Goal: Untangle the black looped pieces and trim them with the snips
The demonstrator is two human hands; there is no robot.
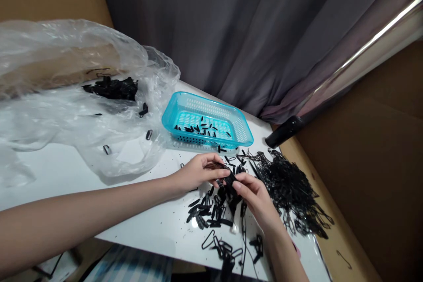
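Above the white table, my left hand is closed around a bundle of thin black cord loops. My right hand meets it from the right, thumb and fingers pinched on the black strands at the bundle's lower end. The exact piece between those fingertips is too small to make out. Under and in front of both hands lie scattered short black tabs, some with loops. A large tangled heap of black cord loops sits just right of my right hand.
Behind my hands stands a turquoise perforated basket with several small black pieces inside. A clear plastic bag holding black pieces spreads over the left side. A black cylinder stands at the back right, near a brown panel and a grey curtain.
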